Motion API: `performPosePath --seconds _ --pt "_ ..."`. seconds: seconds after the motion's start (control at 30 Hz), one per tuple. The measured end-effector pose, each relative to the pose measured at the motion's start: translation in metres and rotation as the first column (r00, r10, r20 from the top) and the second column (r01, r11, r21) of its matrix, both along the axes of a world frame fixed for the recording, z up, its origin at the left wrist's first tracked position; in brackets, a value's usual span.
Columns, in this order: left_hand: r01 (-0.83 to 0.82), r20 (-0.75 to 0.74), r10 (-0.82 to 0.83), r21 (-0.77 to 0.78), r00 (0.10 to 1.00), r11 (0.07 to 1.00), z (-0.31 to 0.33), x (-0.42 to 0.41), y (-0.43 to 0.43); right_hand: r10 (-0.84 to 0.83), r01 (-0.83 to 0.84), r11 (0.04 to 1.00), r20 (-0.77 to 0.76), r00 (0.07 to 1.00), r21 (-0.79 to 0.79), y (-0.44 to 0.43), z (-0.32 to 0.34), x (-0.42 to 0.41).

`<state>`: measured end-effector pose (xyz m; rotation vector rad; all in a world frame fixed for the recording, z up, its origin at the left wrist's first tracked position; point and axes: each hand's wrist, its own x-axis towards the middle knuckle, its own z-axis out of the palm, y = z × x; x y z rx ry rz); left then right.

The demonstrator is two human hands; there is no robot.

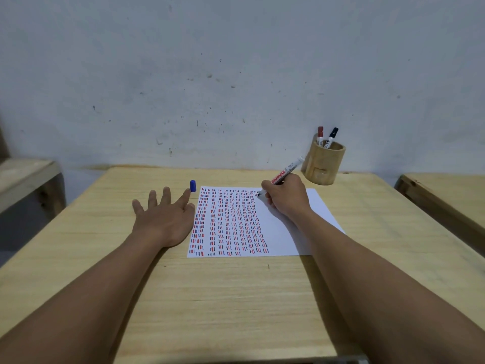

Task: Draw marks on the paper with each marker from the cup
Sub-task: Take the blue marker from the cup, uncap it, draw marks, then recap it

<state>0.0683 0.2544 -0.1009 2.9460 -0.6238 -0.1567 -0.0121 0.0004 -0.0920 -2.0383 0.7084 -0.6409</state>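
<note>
The right hand is closed around an uncapped marker, its tip touching the paper at the upper right end of the rows of short marks; the barrel slants up and right toward the wooden cup, where a red-capped and a black-capped marker stand. The unmarked strip lies right of centre, under this hand. The left hand lies flat and spread on the desk, holding nothing, index fingertip just beside the blue cap left of the sheet
</note>
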Motion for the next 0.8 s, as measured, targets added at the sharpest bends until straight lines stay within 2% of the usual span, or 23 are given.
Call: performPosePath --seconds 0.13,0.23,0.33,0.43,0.6,0.7,0.8 --pt "-0.006 -0.003 0.006 -0.027 1.0 1.0 0.0 0.001 0.001 -0.027 0.025 0.999 0.044 0.999 0.048 0.0 0.003 -0.001" --pt "-0.042 -0.002 0.042 -0.106 0.999 0.993 0.002 -0.001 -0.001 -0.05 0.04 0.993 0.087 0.995 0.111 0.0 0.006 -0.004" --pt "-0.1 0.071 0.127 -0.305 0.989 0.947 0.009 0.002 -0.006 -0.067 0.048 0.987 0.117 0.991 0.155 -0.001 0.01 -0.005" --pt "-0.031 0.115 0.099 -0.482 0.988 0.876 0.015 0.015 -0.01 -0.051 0.023 0.982 0.144 0.988 0.189 0.001 0.016 -0.008" --pt "0.139 0.18 -0.07 -0.408 0.981 0.902 0.016 0.026 -0.016 0.019 -0.118 0.912 0.246 0.969 0.392 0.011 0.029 -0.017" --pt "0.143 0.196 -0.058 -0.452 0.979 0.881 0.015 0.027 -0.016 0.016 -0.177 0.824 0.289 0.957 0.539 0.019 0.037 -0.022" --pt "0.125 0.217 -0.018 -0.492 0.976 0.861 0.022 0.021 -0.014 0.022 -0.198 0.786 0.294 0.955 0.586 0.027 0.043 -0.028"
